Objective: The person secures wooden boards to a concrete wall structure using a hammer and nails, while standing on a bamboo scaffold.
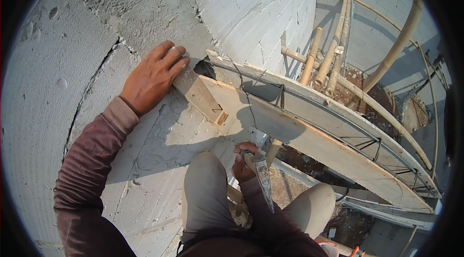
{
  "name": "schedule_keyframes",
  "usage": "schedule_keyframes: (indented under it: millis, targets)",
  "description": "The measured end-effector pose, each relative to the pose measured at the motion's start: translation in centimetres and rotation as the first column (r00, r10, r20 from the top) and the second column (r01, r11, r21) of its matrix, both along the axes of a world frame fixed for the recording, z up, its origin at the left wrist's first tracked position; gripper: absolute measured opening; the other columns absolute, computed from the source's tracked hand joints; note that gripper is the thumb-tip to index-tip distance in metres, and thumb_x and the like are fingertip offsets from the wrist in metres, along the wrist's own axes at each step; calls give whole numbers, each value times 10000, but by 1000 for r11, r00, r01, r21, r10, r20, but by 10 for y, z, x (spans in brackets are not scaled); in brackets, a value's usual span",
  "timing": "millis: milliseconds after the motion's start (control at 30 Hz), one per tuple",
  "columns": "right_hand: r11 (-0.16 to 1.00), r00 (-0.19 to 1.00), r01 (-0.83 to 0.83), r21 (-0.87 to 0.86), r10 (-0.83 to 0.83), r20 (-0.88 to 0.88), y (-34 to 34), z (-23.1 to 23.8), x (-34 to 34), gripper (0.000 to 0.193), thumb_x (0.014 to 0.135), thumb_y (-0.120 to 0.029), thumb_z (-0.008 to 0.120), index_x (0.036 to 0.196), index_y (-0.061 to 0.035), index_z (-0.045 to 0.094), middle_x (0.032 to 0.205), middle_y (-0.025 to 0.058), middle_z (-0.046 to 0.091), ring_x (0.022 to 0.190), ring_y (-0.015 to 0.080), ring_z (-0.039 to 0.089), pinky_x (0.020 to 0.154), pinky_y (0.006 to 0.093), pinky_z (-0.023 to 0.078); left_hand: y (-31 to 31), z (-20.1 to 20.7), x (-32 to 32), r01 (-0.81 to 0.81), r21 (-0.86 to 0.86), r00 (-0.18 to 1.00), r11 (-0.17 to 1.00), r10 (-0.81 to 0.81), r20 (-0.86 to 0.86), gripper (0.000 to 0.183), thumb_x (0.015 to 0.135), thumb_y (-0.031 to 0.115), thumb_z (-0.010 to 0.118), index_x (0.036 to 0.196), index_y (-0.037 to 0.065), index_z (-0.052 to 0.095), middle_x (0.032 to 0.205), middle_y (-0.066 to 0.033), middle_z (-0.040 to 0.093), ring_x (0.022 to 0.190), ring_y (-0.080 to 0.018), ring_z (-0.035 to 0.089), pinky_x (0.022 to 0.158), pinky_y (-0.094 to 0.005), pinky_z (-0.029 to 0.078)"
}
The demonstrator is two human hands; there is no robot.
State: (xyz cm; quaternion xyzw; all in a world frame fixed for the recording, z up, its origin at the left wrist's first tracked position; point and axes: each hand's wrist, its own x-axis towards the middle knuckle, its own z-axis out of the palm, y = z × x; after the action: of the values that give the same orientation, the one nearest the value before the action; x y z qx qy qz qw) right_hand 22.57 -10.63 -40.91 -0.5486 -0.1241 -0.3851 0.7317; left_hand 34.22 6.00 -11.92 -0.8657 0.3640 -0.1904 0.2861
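Observation:
My left hand (pixel 153 77) rests at the upper end of a short wooden block (pixel 199 96), its fingers curled over the end. The block lies against the grey block wall and meets the end of a long formwork board (pixel 270 117). Lower down, between my knees, my right hand (pixel 245 161) is closed around a grey, tapered metal tool (pixel 264 179). Its pointed end hangs downward; whether it is a trowel or a hammer I cannot tell. Thin steel reinforcing bars (pixel 282 96) run in the gap between the formwork board and a second board (pixel 309 93).
Bamboo scaffold poles (pixel 338 44) stand and cross at the upper right. A dark crack (pixel 89 83) runs down the wall at left. Far below lies rubble-strewn ground (pixel 382 97). Shadow covers part of the wall near my knees.

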Motion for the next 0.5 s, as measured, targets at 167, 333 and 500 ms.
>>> schedule_keyframes:
  millis: [167, 333, 500]
  targets:
    - [864, 793, -237, -443, -92, -603, 7, -23, 0, 387, 951, -352, 621, 1031, 19, 544, 710, 236, 615, 675, 448, 629, 593, 498, 489, 9, -1, 2, 2, -5, 1000, 1000, -2, 17, 730, 612, 26, 782, 1294, 89, 529, 1333, -86, 492, 1294, -311, 436, 1093, -375, 435]
    - [996, 998, -50, -71, 47, -52, -6, 39, -9, 375, 954, -347, 620, 1037, 12, 551, 794, 199, 605, 714, 361, 614, 675, 399, 489, 10, -3, -2, -20, -10, 1000, 1000, 20, 0, 712, 628, 37, 780, 1292, 85, 528, 1327, -89, 494, 1296, -311, 436, 1090, -378, 437]
    - [784, 742, -361, -505, -86, -665, 11, -26, -6, 397, 957, -356, 612, 1056, 21, 540, 742, 260, 621, 725, 448, 636, 624, 488, 495, 2, -1, 3, 12, -10, 1000, 1000, -12, 8, 704, 634, 42, 778, 1291, 82, 529, 1332, -91, 490, 1301, -315, 430, 1088, -376, 438]
